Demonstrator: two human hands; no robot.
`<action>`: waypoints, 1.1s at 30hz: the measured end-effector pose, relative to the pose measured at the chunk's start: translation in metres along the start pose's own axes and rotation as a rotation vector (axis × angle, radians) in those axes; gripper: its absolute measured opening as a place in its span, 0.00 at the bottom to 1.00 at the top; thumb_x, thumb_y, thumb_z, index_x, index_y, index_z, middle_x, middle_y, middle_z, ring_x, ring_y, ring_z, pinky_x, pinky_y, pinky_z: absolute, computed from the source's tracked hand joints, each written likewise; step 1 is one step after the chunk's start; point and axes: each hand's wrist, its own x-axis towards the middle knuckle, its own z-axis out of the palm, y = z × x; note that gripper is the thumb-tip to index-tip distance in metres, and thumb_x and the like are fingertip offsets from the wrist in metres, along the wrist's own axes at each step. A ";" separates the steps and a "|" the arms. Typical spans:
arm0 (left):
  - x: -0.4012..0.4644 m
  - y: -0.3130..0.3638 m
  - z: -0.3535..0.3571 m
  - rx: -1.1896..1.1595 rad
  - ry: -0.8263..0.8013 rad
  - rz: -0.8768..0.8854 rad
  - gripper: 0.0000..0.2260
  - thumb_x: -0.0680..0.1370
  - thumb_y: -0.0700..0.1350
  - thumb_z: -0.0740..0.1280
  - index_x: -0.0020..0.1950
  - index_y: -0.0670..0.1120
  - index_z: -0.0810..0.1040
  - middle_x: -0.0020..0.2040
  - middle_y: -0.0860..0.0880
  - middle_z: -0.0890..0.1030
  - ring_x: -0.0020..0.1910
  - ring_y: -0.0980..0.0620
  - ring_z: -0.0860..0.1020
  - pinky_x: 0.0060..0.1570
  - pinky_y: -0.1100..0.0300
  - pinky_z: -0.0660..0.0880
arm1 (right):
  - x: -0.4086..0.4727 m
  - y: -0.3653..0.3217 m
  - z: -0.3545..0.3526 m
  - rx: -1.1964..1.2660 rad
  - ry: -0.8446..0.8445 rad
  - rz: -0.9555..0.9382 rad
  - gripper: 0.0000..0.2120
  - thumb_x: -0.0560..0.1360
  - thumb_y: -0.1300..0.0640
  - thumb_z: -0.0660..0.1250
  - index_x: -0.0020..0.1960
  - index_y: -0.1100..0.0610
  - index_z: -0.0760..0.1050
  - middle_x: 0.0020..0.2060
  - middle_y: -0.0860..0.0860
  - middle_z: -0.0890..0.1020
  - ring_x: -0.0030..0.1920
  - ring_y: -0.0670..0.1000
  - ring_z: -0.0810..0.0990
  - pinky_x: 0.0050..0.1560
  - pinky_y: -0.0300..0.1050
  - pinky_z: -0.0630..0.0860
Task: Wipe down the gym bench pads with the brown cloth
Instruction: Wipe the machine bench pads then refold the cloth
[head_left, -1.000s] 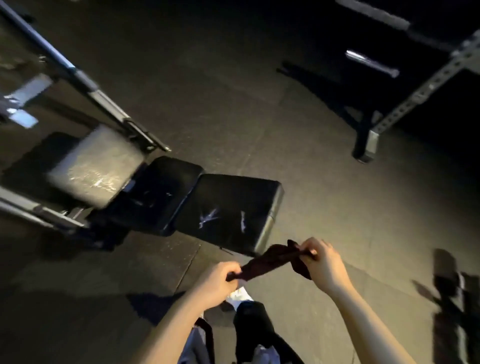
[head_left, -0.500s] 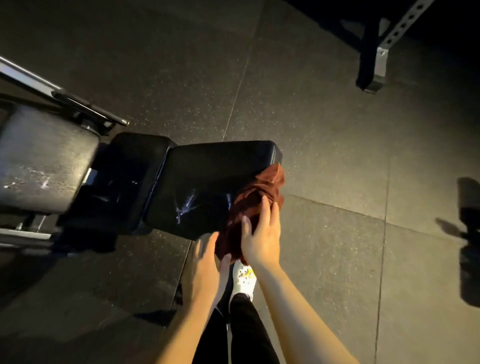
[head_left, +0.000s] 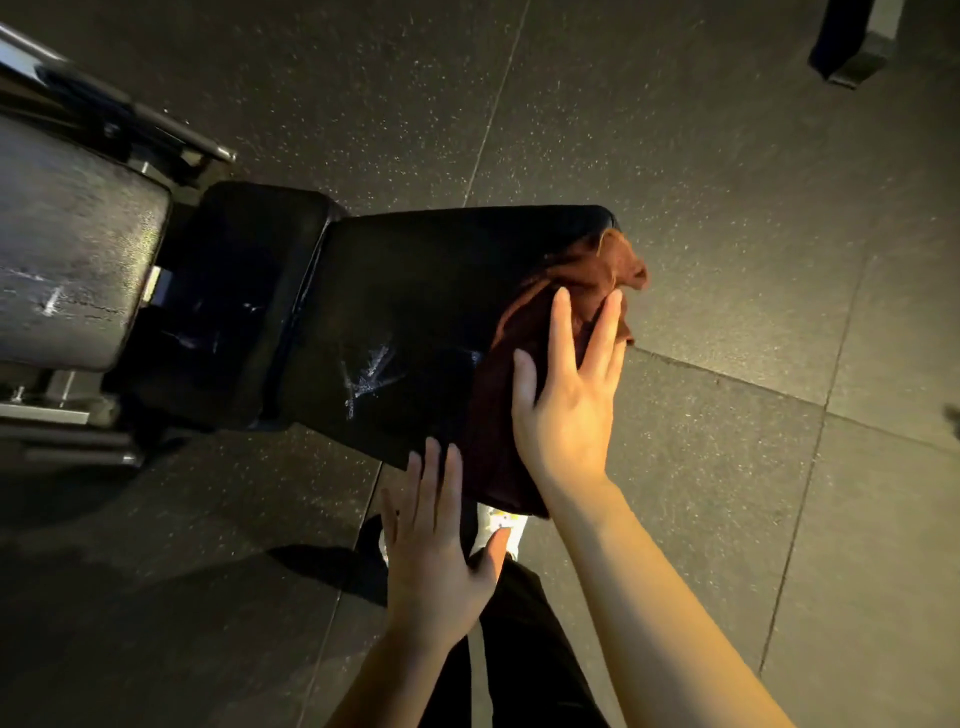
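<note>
Right hand (head_left: 566, 410) farther up brown cloth (head_left: 524, 332), cloth's underside hidden

brown cloth (head_left: 524, 415): bunched, draped over near end of my bench's black pad (head_left: 415, 312), one corner past the edge | pad: glossy, white scuffs | adjoining pad (head_left: 239, 291): black, bare

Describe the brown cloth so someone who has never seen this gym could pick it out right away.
Find the black bench lying across the dark speckled floor. On the end pad nearest the person, the brown cloth lies bunched under the flat right hand, spilling over the pad's edge. It is the only soft, rust-coloured thing here; all around it is black padding, grey metal or dark flooring.
</note>
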 end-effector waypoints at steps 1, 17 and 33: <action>0.001 0.000 -0.001 0.027 0.006 0.000 0.47 0.72 0.57 0.68 0.81 0.57 0.41 0.80 0.49 0.53 0.79 0.45 0.54 0.70 0.36 0.52 | 0.015 -0.001 -0.001 -0.008 0.014 0.011 0.27 0.81 0.49 0.60 0.79 0.52 0.60 0.79 0.63 0.52 0.73 0.74 0.57 0.69 0.70 0.65; 0.006 0.017 0.011 -0.048 0.051 -0.127 0.42 0.74 0.65 0.65 0.81 0.53 0.50 0.81 0.48 0.52 0.79 0.49 0.48 0.74 0.39 0.52 | -0.074 0.003 -0.006 0.224 -0.002 0.077 0.30 0.82 0.47 0.55 0.81 0.48 0.48 0.80 0.54 0.48 0.79 0.59 0.52 0.75 0.49 0.57; 0.012 -0.005 0.016 0.059 -0.031 -0.037 0.54 0.64 0.55 0.79 0.80 0.46 0.51 0.80 0.49 0.49 0.78 0.45 0.51 0.68 0.38 0.56 | 0.046 -0.005 -0.010 0.157 0.031 0.169 0.28 0.83 0.52 0.59 0.80 0.50 0.54 0.80 0.54 0.53 0.78 0.60 0.55 0.72 0.55 0.63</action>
